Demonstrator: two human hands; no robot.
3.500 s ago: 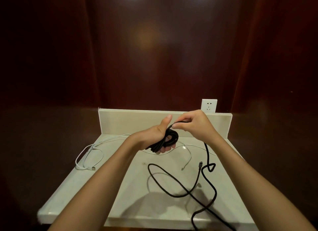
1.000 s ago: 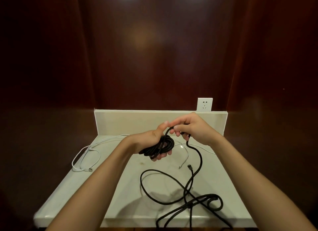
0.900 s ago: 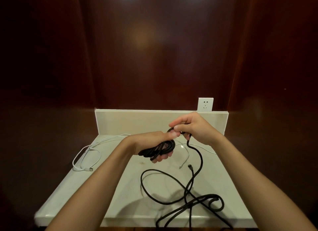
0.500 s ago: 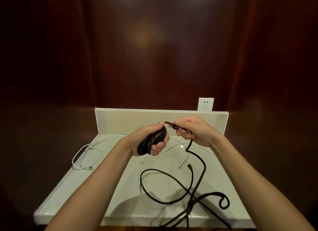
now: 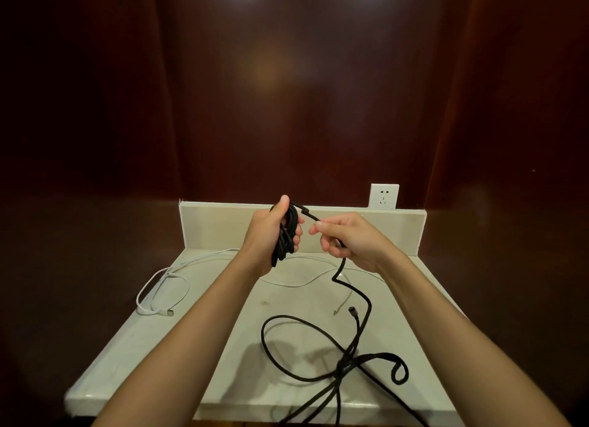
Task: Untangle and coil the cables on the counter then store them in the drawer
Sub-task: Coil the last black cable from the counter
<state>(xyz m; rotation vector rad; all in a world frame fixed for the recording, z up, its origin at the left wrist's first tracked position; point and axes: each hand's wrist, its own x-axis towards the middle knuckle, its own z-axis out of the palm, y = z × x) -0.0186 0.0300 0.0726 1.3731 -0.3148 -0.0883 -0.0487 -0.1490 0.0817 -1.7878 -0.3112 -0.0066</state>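
Coiling a long, matte black braided cable [image 5: 347,302]: limp and light, it is judged best pinched close to the bundle, feeding short lengths. The left hand [image 5: 271,232] grips the wound loops above the pale stone table [image 5: 223,331], fingers wrapped round them; the right hand [image 5: 347,240], just right of the bundle, pinches the running strand. Slack lies tangled on the table nearer the viewer. A thin white cable [image 5: 159,293] sprawls left of the bundle.
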